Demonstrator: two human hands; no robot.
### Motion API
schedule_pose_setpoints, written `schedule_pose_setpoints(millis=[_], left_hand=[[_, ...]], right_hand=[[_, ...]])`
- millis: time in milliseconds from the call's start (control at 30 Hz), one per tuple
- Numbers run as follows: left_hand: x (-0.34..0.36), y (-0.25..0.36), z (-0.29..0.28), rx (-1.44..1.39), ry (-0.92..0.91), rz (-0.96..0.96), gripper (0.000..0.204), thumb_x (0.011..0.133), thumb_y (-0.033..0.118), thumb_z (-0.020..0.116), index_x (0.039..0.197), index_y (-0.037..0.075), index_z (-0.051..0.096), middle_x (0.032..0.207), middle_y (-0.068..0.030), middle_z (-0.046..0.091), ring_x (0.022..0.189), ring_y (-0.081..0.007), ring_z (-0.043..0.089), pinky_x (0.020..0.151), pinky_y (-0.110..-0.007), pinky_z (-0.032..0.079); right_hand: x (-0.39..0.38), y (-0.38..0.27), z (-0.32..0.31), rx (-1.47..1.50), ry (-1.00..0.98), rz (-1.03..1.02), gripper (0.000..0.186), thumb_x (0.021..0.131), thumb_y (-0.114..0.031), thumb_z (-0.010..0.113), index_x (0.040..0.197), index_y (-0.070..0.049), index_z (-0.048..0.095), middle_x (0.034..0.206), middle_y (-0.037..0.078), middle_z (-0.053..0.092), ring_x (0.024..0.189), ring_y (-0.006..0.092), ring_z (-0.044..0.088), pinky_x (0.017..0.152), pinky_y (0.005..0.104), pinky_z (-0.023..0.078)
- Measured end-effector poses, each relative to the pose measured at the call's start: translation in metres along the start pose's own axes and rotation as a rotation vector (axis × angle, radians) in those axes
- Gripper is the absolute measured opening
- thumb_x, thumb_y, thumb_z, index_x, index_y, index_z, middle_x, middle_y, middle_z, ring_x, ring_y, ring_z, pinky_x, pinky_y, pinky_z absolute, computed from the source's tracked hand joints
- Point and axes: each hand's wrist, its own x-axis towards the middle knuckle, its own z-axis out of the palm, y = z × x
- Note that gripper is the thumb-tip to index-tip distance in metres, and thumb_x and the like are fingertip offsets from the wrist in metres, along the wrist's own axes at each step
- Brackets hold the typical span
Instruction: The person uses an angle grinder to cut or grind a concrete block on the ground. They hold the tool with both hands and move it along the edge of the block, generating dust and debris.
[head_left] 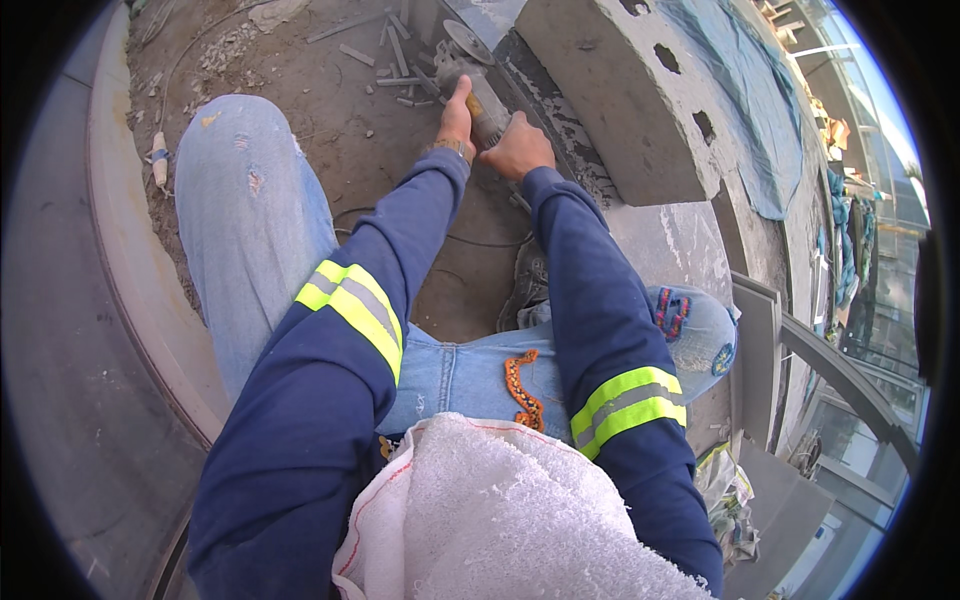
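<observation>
An angle grinder (487, 108) with a dusty body is held out in front of me. Wrapped around the front of its body is my left hand (456, 118), thumb pointing up toward the head. My right hand (520, 148) grips the rear end, closed around it. The cutting disc (466, 42) faces away from me, beside the dark edge of a stone slab (560, 125). Whether the disc touches the slab or is spinning, I cannot tell.
A grey concrete block (625, 95) with holes lies at the right, partly under a blue cloth (745, 110). Cut stone strips (397, 50) and rubble are on the ground ahead. At the left, a cable connector (160, 160) lies near my knee. A cord (470, 241) runs below my arms.
</observation>
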Motion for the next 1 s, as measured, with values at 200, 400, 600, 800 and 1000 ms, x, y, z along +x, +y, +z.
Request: schedule_pose_setpoints(millis=[200, 400, 600, 800, 1000], left_hand=[[-0.001, -0.002, 0.0, 0.007, 0.029, 0.034, 0.056, 0.101, 0.056, 0.057, 0.125, 0.005, 0.06, 0.113, -0.0178, 0.07, 0.099, -0.0389, 0.07, 0.092, -0.054, 0.056], [-0.003, -0.006, 0.002, -0.002, 0.029, 0.001, 0.057, 0.1, 0.057, 0.057, 0.125, 0.006, 0.061, 0.114, -0.0176, 0.07, 0.101, -0.0383, 0.07, 0.094, -0.054, 0.055], [0.005, -0.008, -0.009, 0.009, 0.026, 0.005, 0.058, 0.1, 0.058, 0.057, 0.125, 0.006, 0.06, 0.114, -0.018, 0.069, 0.102, -0.0374, 0.069, 0.094, -0.054, 0.055], [0.001, -0.016, -0.008, 0.005, 0.048, 0.016, 0.059, 0.1, 0.058, 0.058, 0.125, 0.006, 0.06, 0.113, -0.0171, 0.069, 0.101, -0.0365, 0.069, 0.093, -0.052, 0.055], [0.008, -0.026, -0.012, 0.012, 0.059, 0.006, 0.058, 0.099, 0.06, 0.058, 0.123, 0.006, 0.061, 0.111, -0.0159, 0.07, 0.099, -0.0349, 0.07, 0.091, -0.051, 0.056]], right_hand=[[-0.003, 0.001, 0.002, -0.003, 0.016, -0.004, 0.075, 0.069, -0.034, 0.085, 0.123, 0.007, 0.054, 0.115, 0.033, 0.069, 0.111, 0.0453, 0.068, 0.097, 0.0485, 0.054], [-0.005, 0.005, 0.002, -0.016, 0.014, 0.0, 0.075, 0.068, -0.034, 0.084, 0.123, 0.008, 0.054, 0.115, 0.033, 0.069, 0.111, 0.045, 0.068, 0.097, 0.0482, 0.055], [-0.011, 0.001, 0.0, -0.01, 0.006, -0.001, 0.077, 0.068, -0.034, 0.085, 0.124, 0.007, 0.054, 0.115, 0.033, 0.069, 0.11, 0.0448, 0.068, 0.097, 0.0479, 0.055], [-0.01, 0.006, 0.004, -0.017, 0.001, 0.013, 0.079, 0.068, -0.034, 0.086, 0.126, 0.007, 0.052, 0.115, 0.033, 0.069, 0.11, 0.0451, 0.069, 0.096, 0.0483, 0.055], [-0.014, 0.006, 0.001, -0.023, 0.004, 0.031, 0.077, 0.07, -0.032, 0.083, 0.128, 0.007, 0.051, 0.113, 0.032, 0.07, 0.11, 0.0454, 0.068, 0.096, 0.0487, 0.055]])
